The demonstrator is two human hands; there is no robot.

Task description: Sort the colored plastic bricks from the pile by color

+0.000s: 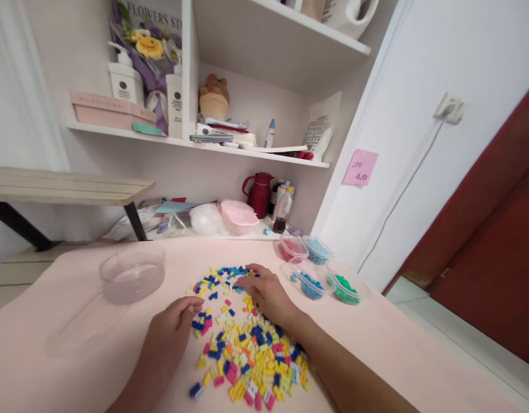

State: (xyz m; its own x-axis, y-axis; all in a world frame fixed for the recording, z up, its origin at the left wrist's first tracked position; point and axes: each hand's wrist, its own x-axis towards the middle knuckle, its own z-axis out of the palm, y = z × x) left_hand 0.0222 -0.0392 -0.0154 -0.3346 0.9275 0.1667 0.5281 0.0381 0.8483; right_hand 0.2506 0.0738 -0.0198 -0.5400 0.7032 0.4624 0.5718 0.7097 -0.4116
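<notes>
Small coloured toy bricks [264,367] lie loose across the table, in yellow, dark blue, pink, white and orange. My right hand [268,292] reaches over the far part of the spread, fingers stretched and apart, their tips among blue and white bricks [225,275]. At the left edge of the bricks is my left hand [174,321], its fingers curled and thumb close to the index finger. Whatever may be between those fingers is hidden. A small cluster of dark blue and pink bricks [202,322] lies beside it.
Clear tubs hold sorted bricks at the right: pink [294,248], light blue [317,250], blue [311,287] and green [345,289]. A round clear container [132,274] stands at the left. Behind the table are a pink lidded box [238,215] and a red jug [259,195].
</notes>
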